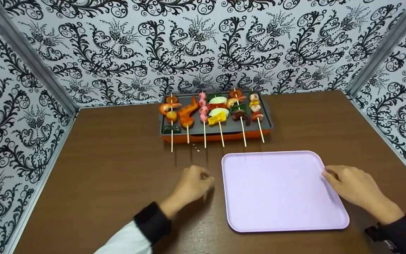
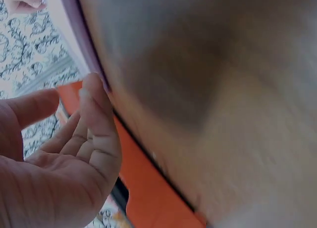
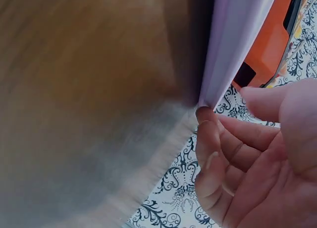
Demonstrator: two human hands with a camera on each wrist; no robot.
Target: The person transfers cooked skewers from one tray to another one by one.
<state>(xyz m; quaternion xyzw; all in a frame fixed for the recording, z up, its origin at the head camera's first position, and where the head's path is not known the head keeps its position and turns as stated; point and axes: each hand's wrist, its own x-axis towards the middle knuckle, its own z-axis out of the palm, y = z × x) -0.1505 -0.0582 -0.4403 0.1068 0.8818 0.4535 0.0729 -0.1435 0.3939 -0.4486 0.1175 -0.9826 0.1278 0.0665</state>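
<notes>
Lilac tray [image 1: 284, 192] btwn hands on counter [image 1: 100, 158]. R hand [image 1: 354, 185] half-curled, touching it; L hand [image 1: 196, 185] loosely curled, empty. Prob. tray-placing step; next likely calls for R off, reach fwd to skewers [image 1: 217, 119].

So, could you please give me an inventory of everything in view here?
Tray: one, pale lilac, on the table, nearer the person than the grill and set to the right
Grill: one, orange with a dark grey top, towards the table's far edge
Loaded skewers: six, mixed colours, side by side on the grill, sticks past its front edge
Pale specks: a few, whitish, on the table just before the grill
Table: one, brown, under everything
Patterned walls: three, white with black scrolls, left, back and right
Corner strips: two, grey, where the walls meet
Sleeves: two, white with black cuffs, on the forearms
Left hand: one, bare, just left of the tray
Right hand: one, bare, at the tray's right rim
</notes>
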